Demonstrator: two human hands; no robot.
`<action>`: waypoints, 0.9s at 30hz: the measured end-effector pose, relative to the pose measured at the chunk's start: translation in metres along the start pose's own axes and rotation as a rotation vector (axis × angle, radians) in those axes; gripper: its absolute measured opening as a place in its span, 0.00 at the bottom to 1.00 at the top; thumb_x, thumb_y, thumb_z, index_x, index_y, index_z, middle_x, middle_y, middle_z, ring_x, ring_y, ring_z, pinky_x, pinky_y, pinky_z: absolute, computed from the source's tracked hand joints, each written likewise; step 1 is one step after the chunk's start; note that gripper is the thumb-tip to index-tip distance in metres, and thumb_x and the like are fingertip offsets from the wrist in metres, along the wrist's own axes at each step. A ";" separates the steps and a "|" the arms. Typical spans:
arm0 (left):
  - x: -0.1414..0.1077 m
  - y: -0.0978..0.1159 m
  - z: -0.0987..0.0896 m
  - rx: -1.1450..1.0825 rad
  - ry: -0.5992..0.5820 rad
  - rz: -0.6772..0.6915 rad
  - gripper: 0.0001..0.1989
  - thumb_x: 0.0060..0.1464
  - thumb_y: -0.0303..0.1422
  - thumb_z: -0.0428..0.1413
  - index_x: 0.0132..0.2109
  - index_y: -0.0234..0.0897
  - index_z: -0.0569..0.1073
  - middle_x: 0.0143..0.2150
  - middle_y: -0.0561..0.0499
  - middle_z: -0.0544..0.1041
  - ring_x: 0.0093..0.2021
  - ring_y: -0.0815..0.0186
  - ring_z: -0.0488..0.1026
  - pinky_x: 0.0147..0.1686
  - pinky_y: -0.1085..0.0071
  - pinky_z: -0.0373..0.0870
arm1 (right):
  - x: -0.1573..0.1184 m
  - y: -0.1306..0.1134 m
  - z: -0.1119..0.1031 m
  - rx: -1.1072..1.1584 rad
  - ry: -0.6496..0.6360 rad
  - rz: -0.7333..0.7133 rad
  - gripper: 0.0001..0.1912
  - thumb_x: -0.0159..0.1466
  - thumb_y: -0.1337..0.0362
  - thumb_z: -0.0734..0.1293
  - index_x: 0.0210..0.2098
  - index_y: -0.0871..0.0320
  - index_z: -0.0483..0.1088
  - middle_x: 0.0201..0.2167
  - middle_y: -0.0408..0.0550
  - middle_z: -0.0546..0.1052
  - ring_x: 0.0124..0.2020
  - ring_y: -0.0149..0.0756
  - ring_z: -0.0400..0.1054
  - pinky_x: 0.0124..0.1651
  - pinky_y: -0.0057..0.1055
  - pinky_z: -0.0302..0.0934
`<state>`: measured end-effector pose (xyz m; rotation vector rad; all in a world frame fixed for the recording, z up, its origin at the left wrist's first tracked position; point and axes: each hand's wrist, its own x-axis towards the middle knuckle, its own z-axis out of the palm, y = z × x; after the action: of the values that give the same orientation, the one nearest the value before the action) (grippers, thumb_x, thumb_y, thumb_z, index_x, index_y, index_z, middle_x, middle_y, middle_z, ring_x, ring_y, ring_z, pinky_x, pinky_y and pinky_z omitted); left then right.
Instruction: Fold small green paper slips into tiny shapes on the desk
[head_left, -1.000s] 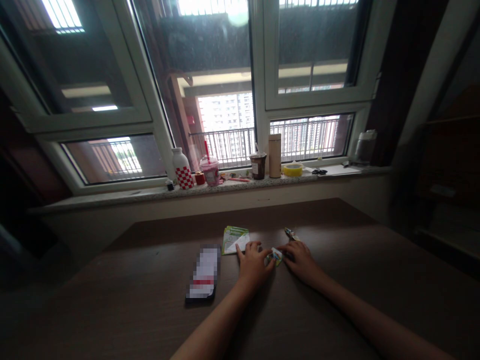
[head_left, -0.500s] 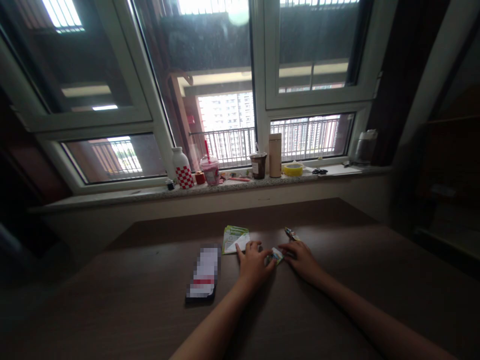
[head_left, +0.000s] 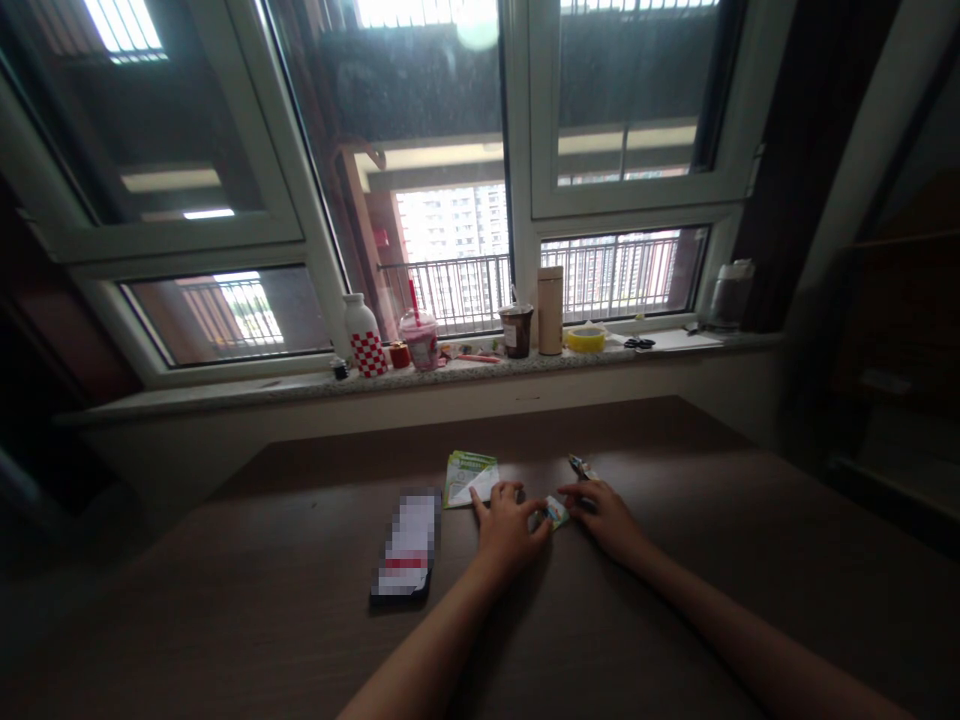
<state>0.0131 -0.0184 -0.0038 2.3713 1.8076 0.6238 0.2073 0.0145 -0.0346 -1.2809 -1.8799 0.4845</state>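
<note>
My left hand (head_left: 510, 527) rests on the table with its thumb and forefinger closed at the left edge of a small printed piece of paper (head_left: 557, 512), white, green and blue. Its other fingers reach the edge of a small stack of green and white printed papers (head_left: 466, 480). From the opposite side, my right hand (head_left: 606, 518) pinches the small paper with bent fingertips. Just beyond the right knuckles lies a small colourful object (head_left: 580, 466), partly hidden by that hand; its kind is unclear.
A phone (head_left: 406, 548) with a blurred screen lies left of my left forearm on the brown table (head_left: 247, 570). Along the windowsill (head_left: 300, 388) stand a checkered bottle (head_left: 367, 345), two drink cups, a tan flask (head_left: 550, 312), yellow tape (head_left: 586, 340) and black scissors (head_left: 639, 343).
The small paper has turned or tilted slightly between my fingers. Both hands keep nearly the same place.
</note>
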 end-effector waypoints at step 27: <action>0.003 -0.003 -0.005 -0.003 -0.119 -0.008 0.18 0.51 0.51 0.56 0.49 0.57 0.76 0.63 0.48 0.64 0.66 0.49 0.53 0.59 0.28 0.28 | -0.003 -0.023 0.005 -0.383 -0.054 0.103 0.11 0.65 0.55 0.62 0.39 0.49 0.74 0.49 0.50 0.72 0.54 0.48 0.60 0.53 0.47 0.54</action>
<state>0.0094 -0.0156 0.0008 2.3442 1.7637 0.4738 0.1900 0.0034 -0.0234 -1.6334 -2.0235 0.2164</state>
